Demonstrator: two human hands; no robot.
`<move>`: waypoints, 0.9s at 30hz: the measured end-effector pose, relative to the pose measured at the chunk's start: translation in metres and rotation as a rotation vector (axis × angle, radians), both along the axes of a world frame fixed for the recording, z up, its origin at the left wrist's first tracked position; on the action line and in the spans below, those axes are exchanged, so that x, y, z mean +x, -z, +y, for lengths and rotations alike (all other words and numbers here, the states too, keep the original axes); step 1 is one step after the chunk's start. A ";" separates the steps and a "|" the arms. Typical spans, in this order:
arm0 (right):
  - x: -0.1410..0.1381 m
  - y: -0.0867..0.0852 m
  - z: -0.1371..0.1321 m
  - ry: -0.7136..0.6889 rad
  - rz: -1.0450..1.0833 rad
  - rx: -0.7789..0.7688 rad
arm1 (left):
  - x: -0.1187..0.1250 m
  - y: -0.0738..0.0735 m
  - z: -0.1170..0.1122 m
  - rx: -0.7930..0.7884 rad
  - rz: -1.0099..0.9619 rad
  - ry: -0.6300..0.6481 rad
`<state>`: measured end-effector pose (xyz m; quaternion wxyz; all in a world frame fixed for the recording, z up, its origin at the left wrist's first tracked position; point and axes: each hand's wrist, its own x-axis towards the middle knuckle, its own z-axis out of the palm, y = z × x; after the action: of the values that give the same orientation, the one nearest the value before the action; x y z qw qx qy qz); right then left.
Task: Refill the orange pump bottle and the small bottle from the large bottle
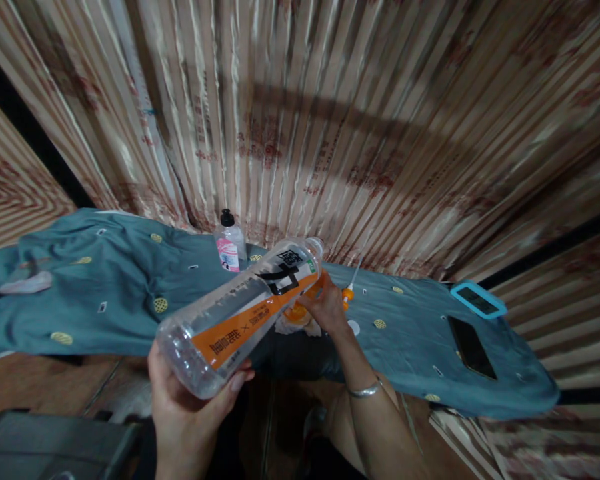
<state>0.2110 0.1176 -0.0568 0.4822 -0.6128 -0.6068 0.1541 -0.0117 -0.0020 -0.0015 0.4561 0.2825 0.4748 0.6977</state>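
My left hand [190,400] is closed round the base of a large clear plastic bottle [240,307] with an orange and white label. The bottle is tilted, its uncapped-looking neck pointing up and to the right. Beyond it, my right hand [327,303] has its fingers wrapped round an orange bottle [297,313], partly hidden behind the clear one. Crumpled tissue [286,325] lies under the orange bottle. An orange pump top [348,295] with a pale tube rests just right of my right hand, and a small white disc [354,327] lies close by.
A teal patterned cloth [405,360] covers the long narrow surface. A small clear bottle with a black cap [229,247] stands at the back. A blue-framed device [477,300] and a dark phone [471,347] lie right. A striped curtain [300,133] hangs behind.
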 end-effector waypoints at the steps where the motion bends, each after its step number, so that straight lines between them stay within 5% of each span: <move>1: 0.000 0.000 0.000 -0.001 0.000 0.002 | 0.000 0.000 0.000 0.001 0.001 0.005; 27: 0.001 0.000 0.000 -0.028 0.006 0.005 | 0.001 0.000 0.000 0.043 -0.013 -0.021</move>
<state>0.2117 0.1176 -0.0570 0.4834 -0.6025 -0.6142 0.1612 -0.0105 -0.0016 -0.0015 0.4456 0.2826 0.4595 0.7144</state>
